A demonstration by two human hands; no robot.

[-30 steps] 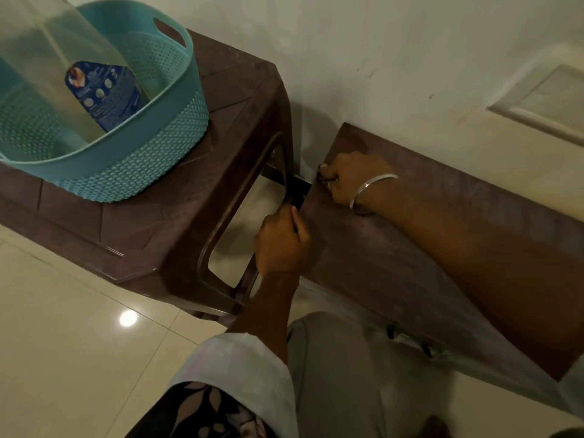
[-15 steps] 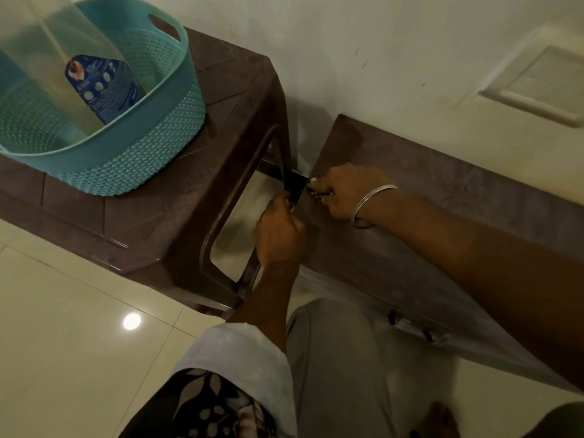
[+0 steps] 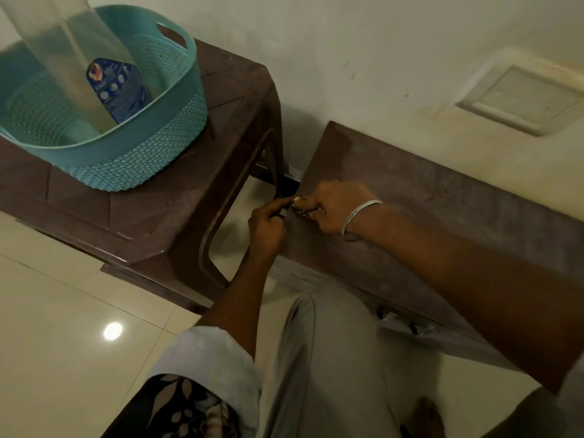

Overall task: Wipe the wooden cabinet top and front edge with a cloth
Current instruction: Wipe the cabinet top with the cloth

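Observation:
The wooden cabinet top (image 3: 436, 213) runs along the wall on the right, and its front edge (image 3: 363, 289) drops toward my legs. My right hand (image 3: 336, 207), with a silver bangle on the wrist, rests on the top at its left edge and grips a small bunched patterned cloth (image 3: 304, 209). My left hand (image 3: 267, 227) is just off that left edge with curled fingers, and its fingertips meet the end of the cloth. Most of the cloth is hidden under my right hand.
A brown plastic table (image 3: 177, 222) stands close to the left of the cabinet, with a narrow gap between them. On it sits a teal basket (image 3: 148, 159) holding a clear bottle (image 3: 94, 77). Metal handles (image 3: 407, 324) show on the cabinet front. Glossy floor tiles (image 3: 63, 343) lie below.
My right hand has slid with the cloth along the cabinet's left edge toward the front. My left hand has risen from the side edge until its fingertips meet the cloth.

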